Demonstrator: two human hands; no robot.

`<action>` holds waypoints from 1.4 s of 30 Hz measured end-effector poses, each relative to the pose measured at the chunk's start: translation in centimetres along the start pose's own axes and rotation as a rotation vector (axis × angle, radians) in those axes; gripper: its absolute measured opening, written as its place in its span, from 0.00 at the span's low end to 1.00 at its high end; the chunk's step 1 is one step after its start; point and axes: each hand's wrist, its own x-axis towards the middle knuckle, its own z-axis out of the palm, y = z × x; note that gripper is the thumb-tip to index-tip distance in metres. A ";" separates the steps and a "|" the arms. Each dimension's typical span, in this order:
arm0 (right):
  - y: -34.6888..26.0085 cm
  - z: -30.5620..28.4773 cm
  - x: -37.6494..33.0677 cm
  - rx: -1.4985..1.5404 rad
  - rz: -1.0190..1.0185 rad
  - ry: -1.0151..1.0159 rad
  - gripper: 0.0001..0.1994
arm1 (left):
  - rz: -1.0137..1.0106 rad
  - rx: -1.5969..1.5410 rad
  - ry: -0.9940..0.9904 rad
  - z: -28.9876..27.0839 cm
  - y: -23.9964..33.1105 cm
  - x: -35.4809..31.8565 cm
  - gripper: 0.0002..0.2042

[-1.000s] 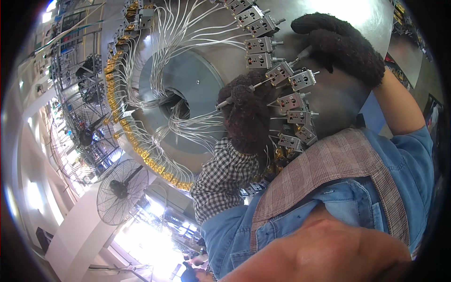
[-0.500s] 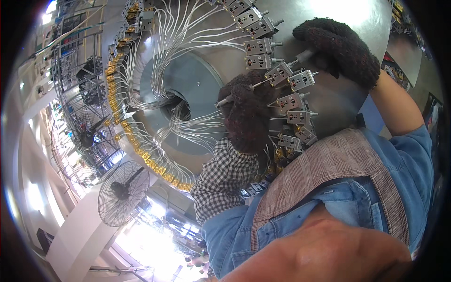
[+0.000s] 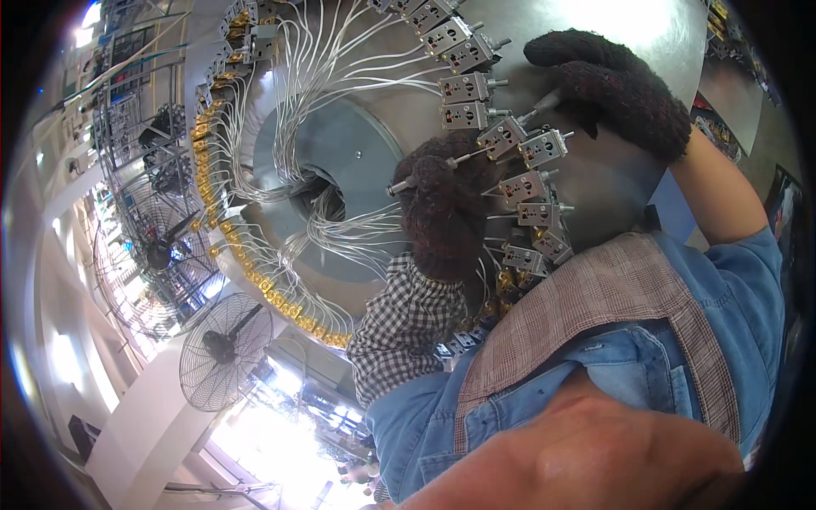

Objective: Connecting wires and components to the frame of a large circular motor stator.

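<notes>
My left hand [image 3: 442, 208], in a dark knitted glove, is closed around a slim screwdriver [image 3: 465, 158]. Its thin metal shaft points right, with the tip at a small silver metal box [image 3: 503, 136] that has round holes in its face. On the far side of that box my right hand [image 3: 625, 95], gloved the same way, has its fingers closed at a grey stem [image 3: 544, 104] in line with the box's shaft. The fingertips are partly hidden. Similar silver boxes [image 3: 463, 88] line the edge of the round plate, with thin silvery leads [image 3: 357, 234] running to its centre.
A grey disc [image 3: 374, 144] with a dark central hole [image 3: 319, 194] gathers the leads. Gold-coloured fittings [image 3: 263, 285] follow the far left rim. A caged fan [image 3: 223, 347] stands at lower left, with another fan [image 3: 159, 253] beyond. A shiny metal surface [image 3: 586, 21] lies at the back right.
The view has shifted very slightly. My right hand has moved a little left. The left hand and screwdriver stay almost in place at the same box.
</notes>
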 end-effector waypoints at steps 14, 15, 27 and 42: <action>-1.1 0.3 -4.9 0.086 0.187 0.267 0.23 | 0.307 1.425 -0.087 -1.3 -0.7 -0.6 0.08; -1.2 0.4 -4.9 0.089 0.191 0.280 0.23 | 0.307 1.426 -0.090 -1.4 -0.8 -0.7 0.08; -0.6 0.7 -5.2 0.191 0.227 0.212 0.24 | -0.126 -0.008 0.096 -1.3 -1.3 -1.1 0.13; 0.6 1.2 -5.0 0.265 0.079 0.220 0.20 | -0.034 -0.028 0.097 -2.2 -1.6 -1.0 0.16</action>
